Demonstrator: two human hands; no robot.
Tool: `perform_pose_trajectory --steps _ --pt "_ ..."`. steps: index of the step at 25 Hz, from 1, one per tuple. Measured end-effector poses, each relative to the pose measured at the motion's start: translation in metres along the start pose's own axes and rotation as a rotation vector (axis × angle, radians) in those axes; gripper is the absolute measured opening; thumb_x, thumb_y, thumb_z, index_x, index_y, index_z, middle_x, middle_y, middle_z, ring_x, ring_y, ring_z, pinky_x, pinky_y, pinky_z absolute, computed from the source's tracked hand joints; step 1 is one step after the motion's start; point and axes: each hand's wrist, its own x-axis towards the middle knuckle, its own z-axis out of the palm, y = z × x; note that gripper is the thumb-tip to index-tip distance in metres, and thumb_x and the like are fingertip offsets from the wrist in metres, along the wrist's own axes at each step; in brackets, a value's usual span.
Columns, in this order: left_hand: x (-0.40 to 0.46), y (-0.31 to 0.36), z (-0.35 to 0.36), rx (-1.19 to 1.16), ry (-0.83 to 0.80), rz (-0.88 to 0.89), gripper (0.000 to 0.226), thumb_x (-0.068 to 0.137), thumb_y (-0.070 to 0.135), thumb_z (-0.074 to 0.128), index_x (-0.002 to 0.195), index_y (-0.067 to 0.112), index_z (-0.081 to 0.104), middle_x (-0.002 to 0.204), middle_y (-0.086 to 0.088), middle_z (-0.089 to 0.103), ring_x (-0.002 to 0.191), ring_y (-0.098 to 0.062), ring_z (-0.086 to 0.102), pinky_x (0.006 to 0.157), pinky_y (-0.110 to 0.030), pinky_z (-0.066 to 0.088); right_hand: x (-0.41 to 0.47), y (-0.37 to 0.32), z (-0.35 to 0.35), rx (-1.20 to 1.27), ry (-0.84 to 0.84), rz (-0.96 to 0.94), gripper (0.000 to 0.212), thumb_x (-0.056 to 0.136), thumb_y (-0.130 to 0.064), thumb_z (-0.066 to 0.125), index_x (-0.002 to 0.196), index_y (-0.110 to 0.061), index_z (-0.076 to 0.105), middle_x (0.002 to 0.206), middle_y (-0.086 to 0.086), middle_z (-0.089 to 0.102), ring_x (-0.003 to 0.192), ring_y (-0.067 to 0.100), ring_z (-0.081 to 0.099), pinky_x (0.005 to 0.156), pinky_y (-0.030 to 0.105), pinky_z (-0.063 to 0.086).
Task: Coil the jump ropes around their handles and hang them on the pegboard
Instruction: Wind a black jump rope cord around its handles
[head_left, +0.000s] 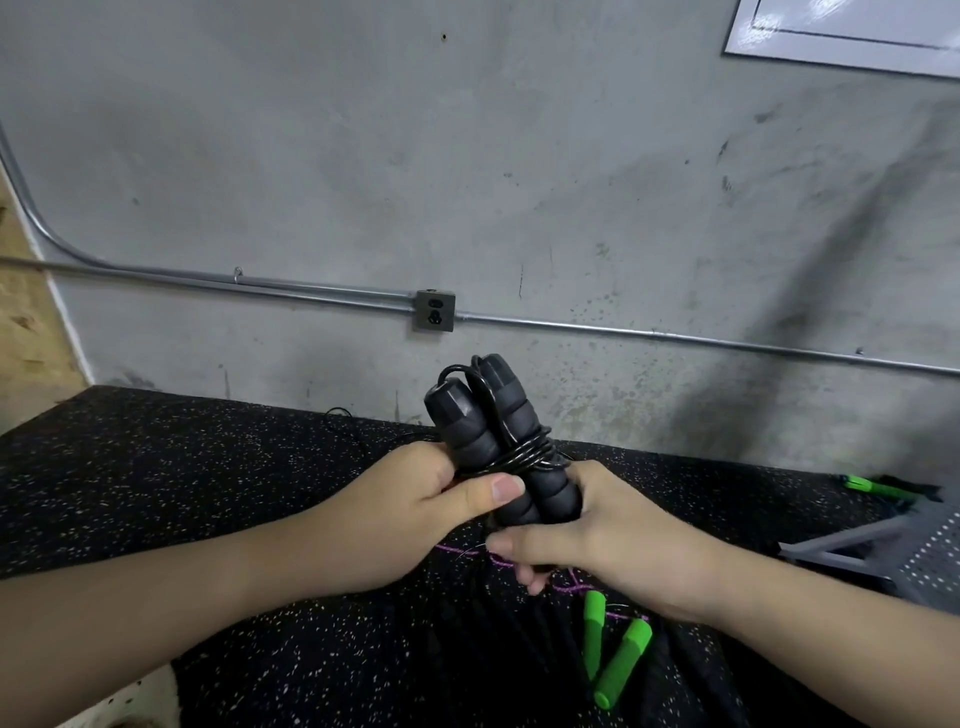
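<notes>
Black foam, ribbed into soft rounded segments, on two handles (511, 447) held side by side and nearly upright at the centre, hard faceted caps at their tops. Thin glossy black cord (524, 454) wound in several tight turns round the middle of both, one loop arching over the caps at 12 o'clock. Left hand (415, 512) clasped round the pair from 9 o'clock, thumb pressed flat across the foam just under the coils. Right hand (608, 535) wrapped round the lower ends from 3 o'clock, thumb lying level beneath the handles, fingertips curled under. Speckled black rubber flooring (208, 493) below, grainy with pale flecks. Bright green foam handles (618, 652), smooth and cylindrical, lying in a V at 5 o'clock on the mat, thin purple cord (571, 584) snaking beside them. More green (872, 488) at 3 o'clock, blurred, near a grey perforated metal panel (930, 556). Scuffed grey concrete wall (467, 182) behind, crossed by a slim metal conduit (260, 286) meeting a square outlet box (435, 310).
</notes>
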Motion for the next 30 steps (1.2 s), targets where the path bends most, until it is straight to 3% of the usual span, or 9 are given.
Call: perform_pose_trajectory --steps 3,5,9,12,16,18,23,27,30 --pt "-0.002 0.011 0.000 -0.065 -0.094 -0.001 0.029 0.106 0.026 0.048 0.085 0.026 0.068 0.076 0.016 0.070 0.075 0.003 0.065 0.076 -0.012 0.047 -0.008 -0.012 -0.011 0.334 -0.408 0.180 0.018 0.088 -0.015 0.066 0.103 -0.006 0.064 0.083 0.010 0.060 0.068 0.019 0.057 0.066 0.031 0.052" --pt "-0.001 0.019 0.001 -0.097 -0.119 -0.015 0.034 0.109 0.015 0.046 0.083 0.027 0.064 0.065 0.024 0.065 0.066 0.010 0.062 0.068 -0.003 0.043 -0.009 -0.018 -0.011 0.293 -0.456 0.185 0.014 0.087 -0.013 0.065 0.096 -0.005 0.056 0.069 0.001 0.052 0.059 0.014 0.048 0.058 0.026 0.046" --pt "0.003 0.014 -0.006 0.029 -0.045 -0.073 0.048 0.089 0.072 0.047 0.073 0.037 0.074 0.066 0.021 0.067 0.067 0.007 0.063 0.069 -0.009 0.044 -0.004 -0.020 0.000 0.070 -0.188 0.040 0.015 0.085 -0.004 0.065 0.091 -0.006 0.052 0.057 -0.005 0.043 0.048 0.011 0.037 0.047 0.026 0.036" --pt "0.005 0.004 -0.003 0.105 0.115 -0.161 0.074 0.081 0.087 0.046 0.058 0.017 0.058 0.053 0.014 0.040 0.051 -0.003 0.038 0.055 -0.019 0.031 -0.002 -0.020 -0.001 -0.020 -0.025 -0.035 0.015 0.088 -0.006 0.067 0.083 -0.006 0.053 0.057 -0.002 0.043 0.050 0.013 0.039 0.047 0.029 0.037" --pt "0.007 0.004 0.000 0.110 0.170 -0.099 0.091 0.082 0.087 0.047 0.090 -0.002 0.063 0.070 -0.015 0.059 0.064 -0.029 0.057 0.066 -0.046 0.048 0.003 -0.018 -0.009 -0.298 0.186 -0.122 0.026 0.094 -0.007 0.068 0.082 0.008 0.051 0.056 0.002 0.044 0.051 0.015 0.040 0.052 0.032 0.035" --pt "0.007 0.008 0.003 0.104 0.174 -0.080 0.086 0.085 0.083 0.048 0.094 -0.001 0.062 0.078 -0.015 0.063 0.074 -0.031 0.061 0.078 -0.054 0.050 0.006 -0.014 -0.011 -0.391 0.269 -0.142 0.028 0.091 -0.009 0.070 0.075 0.002 0.049 0.059 0.000 0.043 0.055 0.012 0.037 0.053 0.032 0.031" --pt "0.011 0.019 0.020 0.052 0.165 -0.135 0.058 0.082 0.080 0.056 0.075 0.022 0.059 0.060 0.012 0.049 0.059 -0.008 0.048 0.063 -0.031 0.042 0.007 0.001 -0.002 -0.574 0.420 -0.191 0.005 0.079 -0.023 0.055 0.076 -0.019 0.055 0.060 -0.009 0.057 0.054 0.013 0.050 0.052 0.036 0.044" --pt "0.013 0.014 0.021 0.032 0.210 -0.091 0.052 0.076 0.081 0.060 0.097 0.036 0.074 0.092 0.010 0.078 0.093 -0.007 0.073 0.090 -0.043 0.057 0.003 0.010 0.015 -0.800 0.594 -0.199 0.022 0.073 -0.040 0.051 0.092 -0.030 0.052 0.075 -0.007 0.065 0.072 0.022 0.064 0.068 0.040 0.053" --pt "0.010 0.012 0.014 0.049 0.191 -0.078 0.040 0.082 0.067 0.059 0.097 0.033 0.074 0.094 0.010 0.078 0.093 -0.006 0.073 0.091 -0.040 0.056 0.000 0.006 0.017 -0.754 0.461 -0.151 0.040 0.070 -0.059 0.061 0.096 -0.029 0.056 0.079 -0.008 0.069 0.075 0.014 0.068 0.074 0.039 0.056"
